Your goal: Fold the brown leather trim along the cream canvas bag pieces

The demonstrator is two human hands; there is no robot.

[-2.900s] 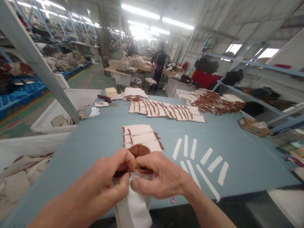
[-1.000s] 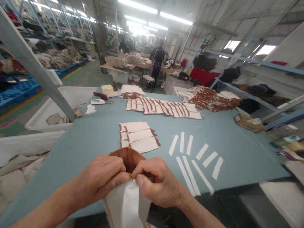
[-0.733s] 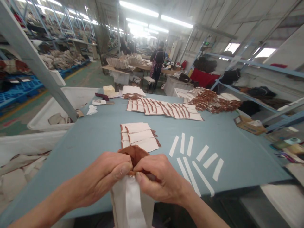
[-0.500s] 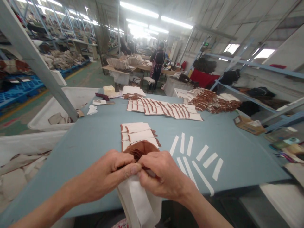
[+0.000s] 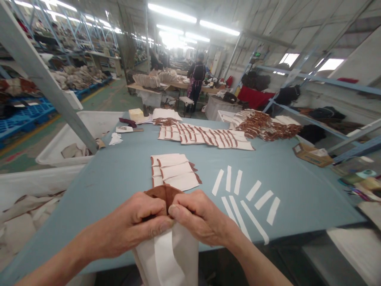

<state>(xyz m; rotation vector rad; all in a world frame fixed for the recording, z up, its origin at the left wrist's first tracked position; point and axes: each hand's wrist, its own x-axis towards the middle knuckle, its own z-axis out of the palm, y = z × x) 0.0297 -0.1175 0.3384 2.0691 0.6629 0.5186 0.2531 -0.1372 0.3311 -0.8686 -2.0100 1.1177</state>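
Observation:
Both my hands grip the top edge of a cream fabric piece with a brown inner side [image 5: 187, 256] at the table's front edge. My left hand [image 5: 143, 216] pinches the edge with its thumb on top. Close beside it, my right hand [image 5: 199, 216] is closed on the same edge, the two thumbs nearly meeting. A white strip [image 5: 166, 258] hangs down the front of the piece from under my fingers. Just beyond lies a small stack of cream pieces with brown edges [image 5: 178, 171]. To the right, several loose white strips [image 5: 254, 190] are spread on the table.
The blue-green table [image 5: 119, 174] bears an overlapping row of cream pieces [image 5: 205, 137] and a brown-and-cream heap [image 5: 264, 125] farther back. White bins [image 5: 59, 159] stand at left beside a slanted post [image 5: 53, 75]. A cardboard box [image 5: 312, 155] sits at right. A person [image 5: 196, 79] stands in the background.
The cream piece has shifted slightly left and its front looks broader. Less of the brown inside shows. My hands have moved a little, both still holding the edge.

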